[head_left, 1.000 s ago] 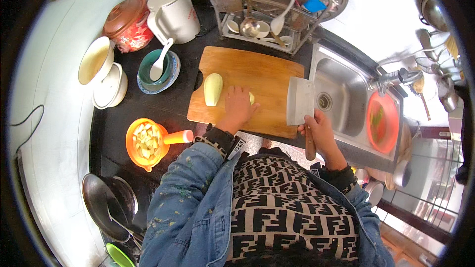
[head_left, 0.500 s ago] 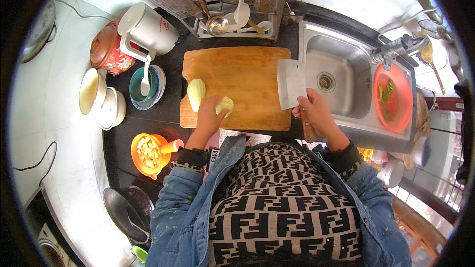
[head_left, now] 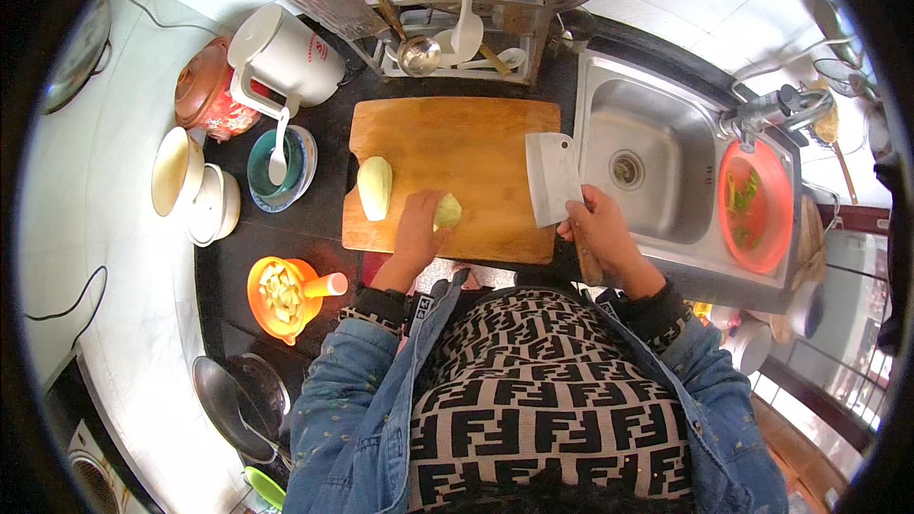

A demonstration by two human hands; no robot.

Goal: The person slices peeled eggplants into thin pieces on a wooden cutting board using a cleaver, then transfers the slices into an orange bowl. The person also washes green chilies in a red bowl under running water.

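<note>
On the wooden cutting board (head_left: 486,148), my left hand (head_left: 417,227) closes its fingers on a short piece of pale green peeled vegetable (head_left: 448,212). A longer piece of the same vegetable (head_left: 375,187) lies to the left, apart from the hand. My right hand (head_left: 606,236) grips a cleaver (head_left: 550,179) by its wooden handle near the blade. The broad blade hangs over the board's right edge, apart from the vegetable. What kind of vegetable it is, I cannot tell.
Right of the board is a steel sink (head_left: 657,152) with a red basin (head_left: 757,205) holding greens. At left stand an orange strainer (head_left: 311,286) of pale chunks, a green bowl (head_left: 267,181) and a white jug (head_left: 290,57). A utensil rack (head_left: 457,33) stands behind; a wok (head_left: 224,405) sits lower left.
My left hand and the short vegetable piece have shifted a little to the right on the board. The cleaver has turned slightly and come slightly left.
</note>
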